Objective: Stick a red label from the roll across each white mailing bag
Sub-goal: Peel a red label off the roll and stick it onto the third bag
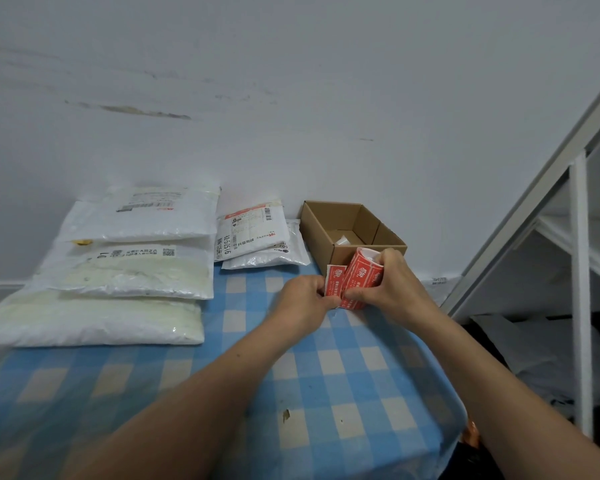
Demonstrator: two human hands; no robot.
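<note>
Both bare forearms reach forward over a table covered with a blue-and-white checked cloth point(326, 375). The right hand point(392, 282) is wrapped around a roll of red labels point(362, 277), fingers curled over its top and thumb pressed on its lower front, holding it just above the cloth in front of an open cardboard box point(347, 230). The left hand point(305, 296) pinches the loose end label point(334, 280) between thumb and fingertips, at that label's lower edge; this label stands out to the left of the roll, red with white print and a white border, and remains joined to the strip.

The white mailing bags lie at the far left part of the table against the wall. Three large ones overlap in a row from back to front: the rear bag point(142, 216) with a printed shipping slip, the middle bag point(132, 268) with a line of black print and a code square, and the nearest bag point(94, 320). To their right, between them and the box, two smaller bags point(253, 237) lie stacked, the upper one bearing a shipping slip with red marks. A small white item point(343, 241) sits inside the box. A white metal shelf frame point(579, 271) stands to the right of the table.
</note>
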